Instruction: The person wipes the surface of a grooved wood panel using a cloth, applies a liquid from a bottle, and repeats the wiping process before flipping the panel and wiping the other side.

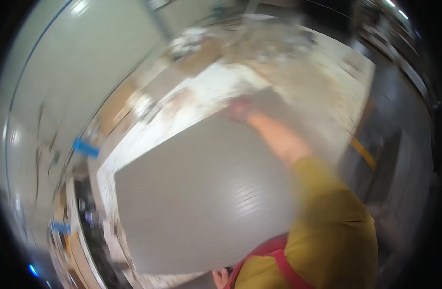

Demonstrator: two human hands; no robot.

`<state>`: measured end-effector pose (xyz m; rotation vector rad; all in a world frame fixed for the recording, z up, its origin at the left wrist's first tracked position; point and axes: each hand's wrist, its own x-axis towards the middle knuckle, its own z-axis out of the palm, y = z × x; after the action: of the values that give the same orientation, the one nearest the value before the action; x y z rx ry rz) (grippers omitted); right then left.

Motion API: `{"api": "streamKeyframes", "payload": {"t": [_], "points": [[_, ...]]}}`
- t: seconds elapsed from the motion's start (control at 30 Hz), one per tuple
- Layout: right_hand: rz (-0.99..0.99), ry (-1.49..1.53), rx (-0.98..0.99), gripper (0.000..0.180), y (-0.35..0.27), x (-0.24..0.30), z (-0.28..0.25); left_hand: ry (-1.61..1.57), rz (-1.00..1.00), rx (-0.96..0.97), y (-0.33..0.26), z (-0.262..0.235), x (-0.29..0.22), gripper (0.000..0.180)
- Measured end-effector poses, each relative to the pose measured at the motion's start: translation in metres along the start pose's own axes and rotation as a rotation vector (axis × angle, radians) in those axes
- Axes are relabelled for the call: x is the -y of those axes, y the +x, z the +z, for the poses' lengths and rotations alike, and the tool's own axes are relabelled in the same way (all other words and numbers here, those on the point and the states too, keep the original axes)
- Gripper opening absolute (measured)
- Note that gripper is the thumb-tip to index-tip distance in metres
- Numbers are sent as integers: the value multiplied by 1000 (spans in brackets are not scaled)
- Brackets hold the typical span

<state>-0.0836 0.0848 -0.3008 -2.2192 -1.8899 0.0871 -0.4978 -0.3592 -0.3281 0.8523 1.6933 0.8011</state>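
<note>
A large flat grey panel (197, 192) with a smooth, slightly shiny face lies across the white-topped workbench (129, 153). My right arm stretches over it, and my right hand (241, 109) is at its far edge. That hand is reddish and smeared by motion, so its fingers cannot be told apart. Low in the view, beside my red apron, my left hand (220, 278) shows only in part at the panel's near edge. Its fingers look curled by a small dark thing that I cannot make out.
Cardboard pieces (117, 107) and crumpled whitish material (188, 41) line the bench's back. A blue object (86, 148) sits at its left end. Lower left is a shelf (81, 231) of assorted items. Dark floor with a yellow stripe (364, 153) lies right.
</note>
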Motion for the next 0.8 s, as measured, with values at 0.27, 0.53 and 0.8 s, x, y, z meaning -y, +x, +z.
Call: {"api": "streamKeyframes", "payload": {"t": [0.27, 0.53, 0.8], "points": [[182, -10, 44, 67, -65, -19, -4, -21, 26, 140, 16, -59, -7, 24], [300, -63, -24, 67, -140, -28, -16, -11, 85, 294, 31, -102, -17, 26], [490, -28, 58, 66, -199, -52, -68, 132, 101, 377, 78, -94, -49, 21]]}}
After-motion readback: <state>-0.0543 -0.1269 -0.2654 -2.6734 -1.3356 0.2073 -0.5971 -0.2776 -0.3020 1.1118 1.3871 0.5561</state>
